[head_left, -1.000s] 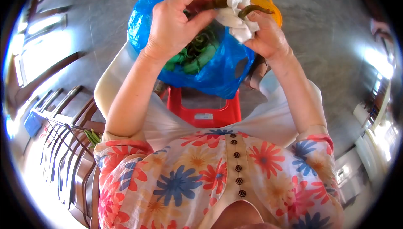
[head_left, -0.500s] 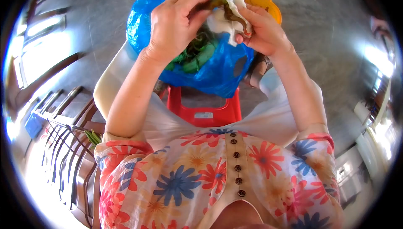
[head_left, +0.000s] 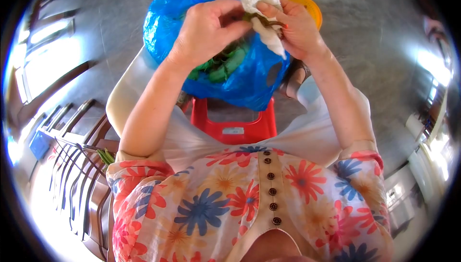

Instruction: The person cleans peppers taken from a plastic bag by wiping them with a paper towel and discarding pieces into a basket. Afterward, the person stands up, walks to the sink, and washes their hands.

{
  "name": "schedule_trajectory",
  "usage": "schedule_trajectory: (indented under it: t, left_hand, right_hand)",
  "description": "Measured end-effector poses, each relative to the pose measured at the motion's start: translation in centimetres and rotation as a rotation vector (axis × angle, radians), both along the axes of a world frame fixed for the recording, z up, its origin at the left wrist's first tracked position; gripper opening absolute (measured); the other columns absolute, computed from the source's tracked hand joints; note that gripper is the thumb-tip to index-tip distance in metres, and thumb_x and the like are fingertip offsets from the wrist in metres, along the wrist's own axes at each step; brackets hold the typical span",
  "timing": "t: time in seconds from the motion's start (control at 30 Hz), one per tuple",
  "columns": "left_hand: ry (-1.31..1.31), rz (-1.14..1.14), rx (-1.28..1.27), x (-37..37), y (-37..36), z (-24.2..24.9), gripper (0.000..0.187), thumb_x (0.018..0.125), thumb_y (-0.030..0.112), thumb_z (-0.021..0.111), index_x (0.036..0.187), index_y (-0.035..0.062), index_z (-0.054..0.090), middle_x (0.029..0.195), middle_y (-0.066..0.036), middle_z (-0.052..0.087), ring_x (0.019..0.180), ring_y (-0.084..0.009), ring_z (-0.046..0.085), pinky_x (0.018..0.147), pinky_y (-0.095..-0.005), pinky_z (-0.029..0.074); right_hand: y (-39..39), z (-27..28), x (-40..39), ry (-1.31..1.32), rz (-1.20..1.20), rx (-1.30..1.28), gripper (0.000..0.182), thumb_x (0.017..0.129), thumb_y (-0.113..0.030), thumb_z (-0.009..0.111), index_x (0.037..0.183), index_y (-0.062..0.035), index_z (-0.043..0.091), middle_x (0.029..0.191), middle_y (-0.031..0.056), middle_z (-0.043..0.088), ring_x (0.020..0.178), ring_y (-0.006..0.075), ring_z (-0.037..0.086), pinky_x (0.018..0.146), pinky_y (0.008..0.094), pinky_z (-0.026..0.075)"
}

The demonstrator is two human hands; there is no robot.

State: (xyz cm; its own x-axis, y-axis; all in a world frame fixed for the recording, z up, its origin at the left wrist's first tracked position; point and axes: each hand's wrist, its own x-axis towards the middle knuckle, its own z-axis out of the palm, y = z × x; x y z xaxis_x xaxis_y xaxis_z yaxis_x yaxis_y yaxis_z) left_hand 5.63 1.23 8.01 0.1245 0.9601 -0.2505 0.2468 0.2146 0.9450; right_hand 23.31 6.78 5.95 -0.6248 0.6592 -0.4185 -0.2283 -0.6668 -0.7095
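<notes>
Over a blue plastic bag (head_left: 161,22), both my hands are raised close together. My right hand (head_left: 297,27) grips a crumpled white tissue (head_left: 270,36), with a thin brownish-green stem (head_left: 261,20) lying across it. The fingers of my left hand (head_left: 206,29) are pinched at the other end of this stem. Green leafy stuff (head_left: 228,65) shows inside the open bag, below my left hand. A yellow basket (head_left: 307,2) is partly hidden behind my right hand.
The bag rests against a red plastic stool (head_left: 240,130) between my knees. Dark wooden chairs (head_left: 81,118) stand at the left, with green pods (head_left: 105,156) near them. Grey floor (head_left: 365,17) surrounds the bag.
My left hand has moved slightly right and down. My right hand has shifted, its thumb now pressing on the tissue, which hangs differently around the stem.
</notes>
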Motion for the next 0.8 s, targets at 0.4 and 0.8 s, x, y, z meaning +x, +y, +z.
schedule_trajectory:
  t: [0.4, 0.8]
  left_hand:
    - [0.529, 0.263, 0.558, 0.1, 0.5, 0.0, 0.019, 0.07, 0.004, 0.063, 0.087, 0.0092, 0.059, 0.08, -0.004, 0.06, 0.065, -0.018, 0.06, 0.057, -0.027, 0.048]
    - [0.612, 0.197, 0.618, 0.8, 0.3, -0.9, 0.024, 0.067, -0.001, 0.064, 0.088, 0.0105, 0.063, 0.084, -0.004, 0.058, 0.066, -0.0159, 0.059, 0.058, -0.0258, 0.048]
  right_hand:
    - [0.6, 0.4, 1.1, 0.07, 0.092, -0.2, 0.029, 0.09, -0.022, 0.049, 0.111, -0.0018, 0.051, 0.101, 0.0074, 0.059, 0.088, 0.0154, 0.06, 0.064, 0.0289, 0.054]
    - [-0.6, -0.1, 0.0, -0.197, 0.055, 0.037, 0.027, 0.082, -0.018, 0.06, 0.101, 0.0014, 0.057, 0.087, 0.0066, 0.063, 0.07, 0.0108, 0.06, 0.057, 0.0236, 0.048]
